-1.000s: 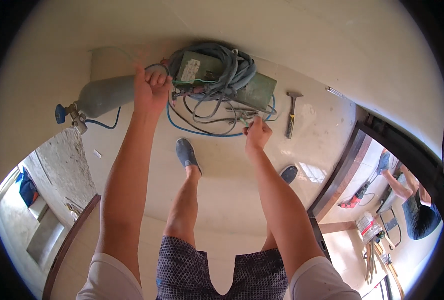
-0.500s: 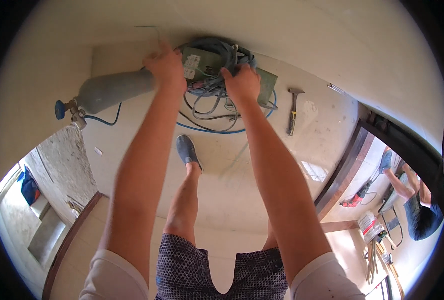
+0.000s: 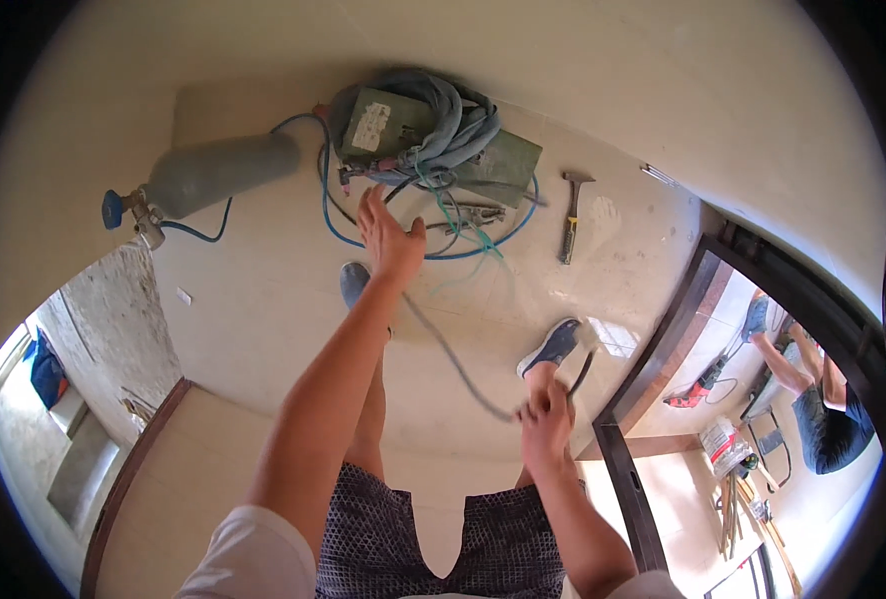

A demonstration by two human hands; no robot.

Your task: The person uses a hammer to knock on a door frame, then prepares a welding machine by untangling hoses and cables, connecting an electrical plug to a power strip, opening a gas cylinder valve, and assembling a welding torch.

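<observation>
The right hand [image 3: 546, 424] has come back from the bundle to beside the right shin, and its grip is now closed around a dark cable [image 3: 453, 357]. Half a second ago both hands were up at the coil; now this cable runs slack over the floor [image 3: 363, 419] between them, so part of its length lies clear of the pile. The left hand [image 3: 393, 240] has dropped in front of the green metal box [image 3: 508, 170], its grip wide, fingers spread; whether the cable touches its palm cannot be told. The thick grey coil [image 3: 468, 140] stays on the box, while a green cord [image 3: 488, 245] now dangles loose before it. The grey cylinder [image 3: 223, 172] lies to the left, the hammer [image 3: 570, 220] to the right.
</observation>
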